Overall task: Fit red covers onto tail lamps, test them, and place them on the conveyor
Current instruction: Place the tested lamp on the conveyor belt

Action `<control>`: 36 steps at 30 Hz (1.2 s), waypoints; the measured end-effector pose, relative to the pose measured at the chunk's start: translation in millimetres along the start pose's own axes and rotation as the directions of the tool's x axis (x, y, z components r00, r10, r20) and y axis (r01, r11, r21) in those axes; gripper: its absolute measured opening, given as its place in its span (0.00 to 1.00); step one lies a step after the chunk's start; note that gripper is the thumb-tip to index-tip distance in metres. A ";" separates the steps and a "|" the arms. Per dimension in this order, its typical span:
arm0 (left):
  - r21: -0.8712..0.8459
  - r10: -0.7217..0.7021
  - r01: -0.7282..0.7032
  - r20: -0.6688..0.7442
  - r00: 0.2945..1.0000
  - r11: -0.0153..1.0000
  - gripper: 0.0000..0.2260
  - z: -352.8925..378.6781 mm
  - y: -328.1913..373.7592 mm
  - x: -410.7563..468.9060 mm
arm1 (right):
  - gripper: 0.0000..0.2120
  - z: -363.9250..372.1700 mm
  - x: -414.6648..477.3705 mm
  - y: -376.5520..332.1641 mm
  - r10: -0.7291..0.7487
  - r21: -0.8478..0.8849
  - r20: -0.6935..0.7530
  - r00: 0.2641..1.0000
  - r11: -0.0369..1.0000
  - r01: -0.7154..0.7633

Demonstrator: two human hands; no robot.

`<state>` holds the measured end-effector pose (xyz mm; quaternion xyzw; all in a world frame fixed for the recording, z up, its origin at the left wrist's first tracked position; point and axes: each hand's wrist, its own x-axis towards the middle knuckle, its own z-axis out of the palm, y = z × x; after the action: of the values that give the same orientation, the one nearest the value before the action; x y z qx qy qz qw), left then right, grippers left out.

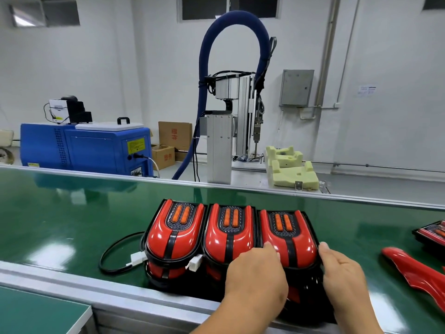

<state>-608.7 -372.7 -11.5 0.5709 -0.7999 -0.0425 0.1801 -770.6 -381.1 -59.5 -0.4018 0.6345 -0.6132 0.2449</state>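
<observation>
Three red-covered tail lamps stand side by side on the green conveyor belt [72, 218], stacked on more lamps beneath. The left lamp [174, 232] and middle lamp [228, 233] are untouched. My left hand [256, 273] lies with straight fingers on the near left of the right lamp [292, 237]. My right hand [342, 268] touches that lamp's right side, fingers relaxed. A black cable [113, 251] with white connectors [137, 257] trails from the left lamp.
A loose red cover [414, 271] lies on the belt at the right, with another lamp [431, 233] behind it at the frame edge. Beyond the belt stand a blue machine [91, 148], a dispensing machine with a blue hose [221, 141] and yellow foam fixtures [289, 167].
</observation>
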 end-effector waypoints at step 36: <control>-0.068 0.079 -0.084 -0.071 0.994 0.994 0.14 -31.3 -9.1 -9.5 | 0.20 -10.1 12.3 2.0 -0.103 -0.041 -0.311 0.945 0.995 0.094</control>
<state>-587.3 -362.7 12.9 0.5321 -0.8140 -0.0440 0.2289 -785.9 -385.4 -57.9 -0.3340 0.6522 -0.6723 0.1053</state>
